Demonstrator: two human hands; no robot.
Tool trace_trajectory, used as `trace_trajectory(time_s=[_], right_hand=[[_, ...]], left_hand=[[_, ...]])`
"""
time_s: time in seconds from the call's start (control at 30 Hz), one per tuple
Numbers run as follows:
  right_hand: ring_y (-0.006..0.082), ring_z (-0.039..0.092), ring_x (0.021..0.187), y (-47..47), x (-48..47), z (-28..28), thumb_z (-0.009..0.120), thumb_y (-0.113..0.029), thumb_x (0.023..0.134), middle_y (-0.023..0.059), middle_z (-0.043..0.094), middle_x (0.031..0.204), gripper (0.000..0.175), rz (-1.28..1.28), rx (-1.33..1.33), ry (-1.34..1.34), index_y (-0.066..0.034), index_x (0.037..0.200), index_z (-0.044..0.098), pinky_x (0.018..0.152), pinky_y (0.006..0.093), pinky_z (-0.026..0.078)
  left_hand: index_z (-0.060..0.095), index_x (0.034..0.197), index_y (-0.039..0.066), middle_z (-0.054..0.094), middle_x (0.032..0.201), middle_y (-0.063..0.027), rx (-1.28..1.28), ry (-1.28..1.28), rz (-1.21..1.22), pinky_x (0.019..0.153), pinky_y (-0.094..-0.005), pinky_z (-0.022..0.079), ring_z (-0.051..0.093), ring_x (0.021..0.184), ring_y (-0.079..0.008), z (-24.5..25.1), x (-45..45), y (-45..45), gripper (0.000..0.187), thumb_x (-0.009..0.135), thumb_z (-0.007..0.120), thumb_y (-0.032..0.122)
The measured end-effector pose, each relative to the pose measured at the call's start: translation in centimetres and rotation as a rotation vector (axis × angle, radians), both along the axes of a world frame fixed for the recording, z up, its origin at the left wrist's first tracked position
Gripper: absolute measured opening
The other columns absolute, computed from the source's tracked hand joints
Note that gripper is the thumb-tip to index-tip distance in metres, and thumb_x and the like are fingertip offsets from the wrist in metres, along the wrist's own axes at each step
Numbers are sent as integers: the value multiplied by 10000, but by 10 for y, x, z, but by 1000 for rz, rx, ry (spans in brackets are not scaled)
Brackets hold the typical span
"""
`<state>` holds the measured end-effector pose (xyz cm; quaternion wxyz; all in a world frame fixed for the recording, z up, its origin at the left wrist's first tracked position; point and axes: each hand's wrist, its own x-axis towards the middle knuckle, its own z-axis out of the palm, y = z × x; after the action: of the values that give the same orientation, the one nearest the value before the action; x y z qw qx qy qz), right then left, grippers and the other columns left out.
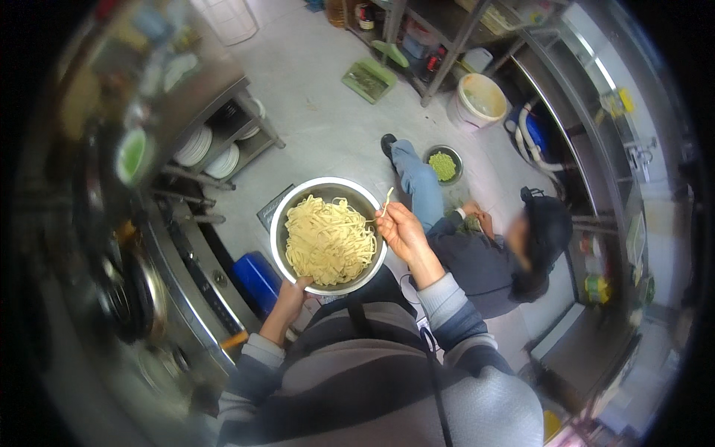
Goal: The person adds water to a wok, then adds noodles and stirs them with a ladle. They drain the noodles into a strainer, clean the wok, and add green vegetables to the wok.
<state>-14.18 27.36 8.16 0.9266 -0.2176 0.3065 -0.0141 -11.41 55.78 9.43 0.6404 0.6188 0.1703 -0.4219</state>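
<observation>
A wide stainless steel bowl (281, 212) is held at waist height in front of me, with a heap of pale flat noodles (329, 240) inside. My left hand (292, 300) grips the bowl's near left rim, its thumb over the edge and the fingers mostly hidden beneath. At the right rim, my right hand (400, 230) pinches a noodle strand (388, 200) between thumb and fingertips; the strand's end sticks up above the fingers.
Right of me, a co-worker (475, 262) sits low beside a metal bowl of green pieces (443, 166). A steel stove counter (195, 313) and a shelf with stacked plates (195, 146) stand left. Farther off are a green dustpan (368, 81) and a white bucket (473, 114).
</observation>
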Motion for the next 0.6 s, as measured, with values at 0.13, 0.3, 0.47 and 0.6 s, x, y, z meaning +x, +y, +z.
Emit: trace_trajectory(time_s=[0.13,0.3,0.47,0.6], right_hand=[[226,640,775,-27,-4,-15,438,-124,949,177,621,909,133,-137,2,52,-22,1027,474,669,307,559],[228,651,785,-54,-10,-30,491,-85,923,152,638,888,109,-222,89,45,-34,1003,544,678,299,568],[222,646,773,-67,-13,-40,518,-53,906,159,625,896,77,-272,61,79,-31,980,512,664,297,566],[203,656,744,-72,-9,-46,511,-49,907,138,642,872,41,-303,56,100,-65,920,546,632,286,569]], left_hand=[[406,1238,-27,589,1062,-142,15,5,-93,598,-328,549,626,828,-233,-10,20,-25,440,827,519,81],[413,1230,-23,583,1088,-140,79,-4,-168,597,-319,555,623,844,-227,-11,33,-50,432,833,536,96],[391,1240,-16,573,1098,-143,86,-20,-197,579,-304,554,621,831,-226,-10,36,-67,453,830,552,91],[386,1233,-12,568,1078,-146,121,-30,-217,564,-301,546,620,800,-224,-10,38,-74,445,832,550,89]])
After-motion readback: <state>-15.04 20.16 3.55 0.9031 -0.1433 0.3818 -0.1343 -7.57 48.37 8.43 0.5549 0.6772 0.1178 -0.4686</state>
